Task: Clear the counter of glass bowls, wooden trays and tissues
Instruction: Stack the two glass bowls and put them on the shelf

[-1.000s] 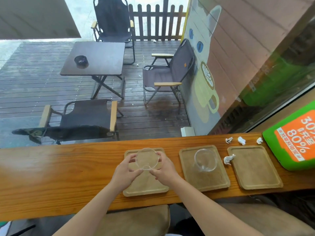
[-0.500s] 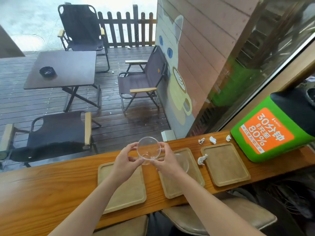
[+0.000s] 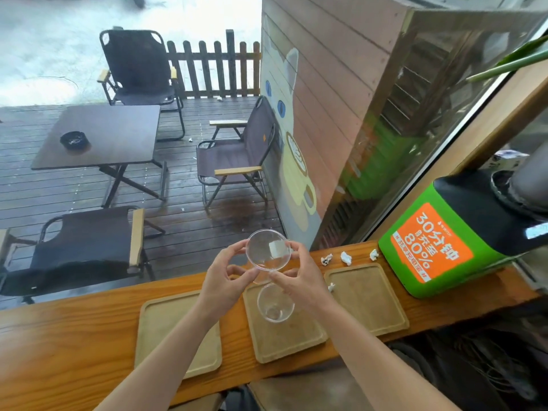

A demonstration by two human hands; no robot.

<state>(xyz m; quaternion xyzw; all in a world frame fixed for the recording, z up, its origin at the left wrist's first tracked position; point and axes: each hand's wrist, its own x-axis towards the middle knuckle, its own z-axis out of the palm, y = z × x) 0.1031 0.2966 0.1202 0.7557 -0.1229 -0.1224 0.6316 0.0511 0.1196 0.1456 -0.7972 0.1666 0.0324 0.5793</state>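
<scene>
Both hands hold a clear glass bowl [image 3: 268,250] in the air above the wooden counter [image 3: 74,345]; my left hand [image 3: 228,277] grips its left rim, my right hand [image 3: 299,280] its right rim. Directly under it, a second glass bowl [image 3: 275,305] stands on the middle wooden tray [image 3: 284,336]. The left wooden tray [image 3: 160,324] and the right wooden tray [image 3: 367,298] carry nothing. Three crumpled tissues [image 3: 345,258] lie behind the right tray, and another tissue [image 3: 331,287] lies at its left edge.
A green and black box with an orange label [image 3: 439,247] stands on the counter's right end. Beyond the counter is a wet wooden deck with a dark table [image 3: 100,134] and folding chairs [image 3: 237,155]. Stool seats sit below the counter's front edge.
Both hands have lifted the bowl off the left tray and carried it rightward, over the bowl on the middle tray. My view has swung right and up.
</scene>
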